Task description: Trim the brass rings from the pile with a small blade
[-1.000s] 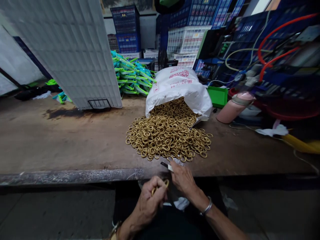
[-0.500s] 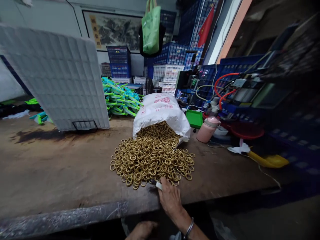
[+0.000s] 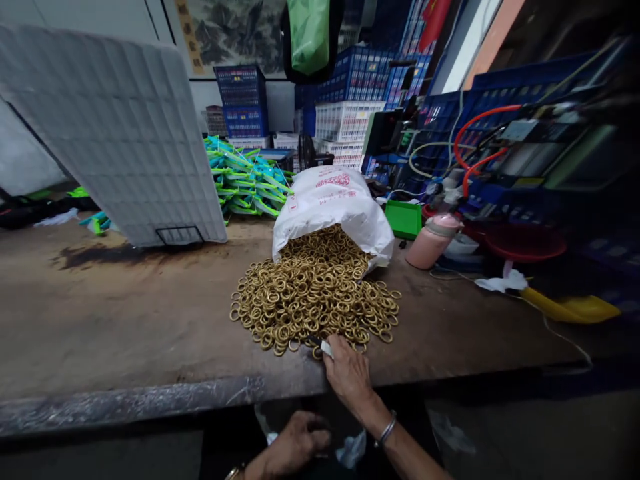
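Observation:
A heap of brass rings [image 3: 315, 297] spills from a white sack [image 3: 333, 200] onto the brown worktable [image 3: 125, 320]. My right hand [image 3: 349, 372] lies on the table at the near edge of the heap. It pinches a small dark tool with a white wrapped grip [image 3: 323, 345], whose tip touches the nearest rings. A metal bracelet sits on that wrist. My left hand [image 3: 295, 448] is below the table's front edge, over my lap, with fingers curled. What it holds is hidden in the dark. A scrap of clear plastic [image 3: 350, 450] lies beside it.
A grey grid panel [image 3: 115, 133] leans at the back left, with green-blue bundles [image 3: 245, 183] behind it. Right of the sack are a green tray [image 3: 405, 219], a pink bottle [image 3: 433, 240], a red basin [image 3: 523, 241] and a yellow scoop [image 3: 575, 308]. Stacked crates [image 3: 345, 120] line the back.
My right hand has gone from the table's front edge forward to the heap with the tool. My left hand, which held a brass ring, has dropped lower; the ring no longer shows.

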The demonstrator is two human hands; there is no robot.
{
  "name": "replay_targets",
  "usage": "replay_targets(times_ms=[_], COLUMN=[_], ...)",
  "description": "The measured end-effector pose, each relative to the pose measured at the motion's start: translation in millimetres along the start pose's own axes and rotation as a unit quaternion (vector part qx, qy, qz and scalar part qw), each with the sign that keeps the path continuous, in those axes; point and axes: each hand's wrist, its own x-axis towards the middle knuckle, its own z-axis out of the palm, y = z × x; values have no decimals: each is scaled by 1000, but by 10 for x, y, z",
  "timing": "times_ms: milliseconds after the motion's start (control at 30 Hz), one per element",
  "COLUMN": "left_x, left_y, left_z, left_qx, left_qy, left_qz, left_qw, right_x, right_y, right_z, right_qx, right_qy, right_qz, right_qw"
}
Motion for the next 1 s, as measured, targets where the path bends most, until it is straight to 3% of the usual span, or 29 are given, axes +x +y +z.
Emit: replay_targets(times_ms=[133,333,467,733,867,1000], left_x=[-170,-79,36,106,63,22], left_y=[200,421,461,514,516,518], left_z=[24,22,1,-12,-24,-26], left_qx=[-12,-94,-102,-180,-114,-71], left_qy=[-41,122,203,181,189,176], left_qz=[37,29,61,59,75,104], left_qw=[998,988,972,965,972,976], right_x=[18,51,-7,-103,-68,-58], right_y=[-5,22,98,63,32,25], right_z=[-36,-16,48,70,14,17], right_qx=[2,17,115,345,415,418], right_qy=[-7,-11,7,-13,-72,-85], right_qz=[-21,-39,-72,-89,-77,-78], right_qw=[1000,999,991,934,904,901])
